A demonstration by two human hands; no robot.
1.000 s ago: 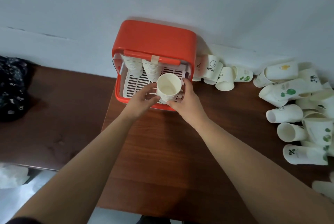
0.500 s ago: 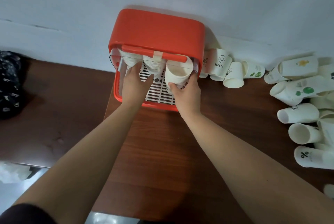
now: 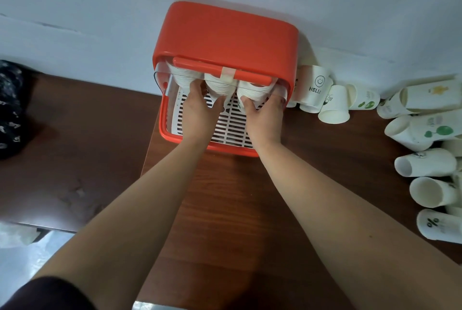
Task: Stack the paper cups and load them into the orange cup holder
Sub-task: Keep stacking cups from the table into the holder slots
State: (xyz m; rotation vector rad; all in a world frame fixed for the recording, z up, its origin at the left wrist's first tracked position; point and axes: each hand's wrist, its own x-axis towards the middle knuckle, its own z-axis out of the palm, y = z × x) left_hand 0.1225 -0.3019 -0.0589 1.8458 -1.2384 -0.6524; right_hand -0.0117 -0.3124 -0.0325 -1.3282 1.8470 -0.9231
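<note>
The holder (image 3: 225, 34) stands on the surface (image 3: 225, 209), with its back against the wall and its open front toward the person. Inside the holder are three stacks, side by side under its top, each leaning with the narrow end down toward the white grid (image 3: 232, 129).

The right hand (image 3: 265, 117) is inside the holder, at its right side. Its thumb and fingers (image 3: 277, 97) are clamped on the right stack (image 3: 252, 92), one on each side. I think this is to seat that stack in its place beside the others. The left hand (image 3: 200, 112) is also inside, and its fingers lie between the left stack (image 3: 181, 79) and the middle stack (image 3: 217, 87), with the thumb near the narrow end of the middle one. I cannot tell if it grips or only steadies them so that they do not slide.

To the right of the holder, loose cups (image 3: 335, 107) lie on the surface, most on their sides. There are more than ten of them. The exact number is not clear, because they overlap and some are cut off by the edge of the view. So I judge that the loading is only partly done.
</note>
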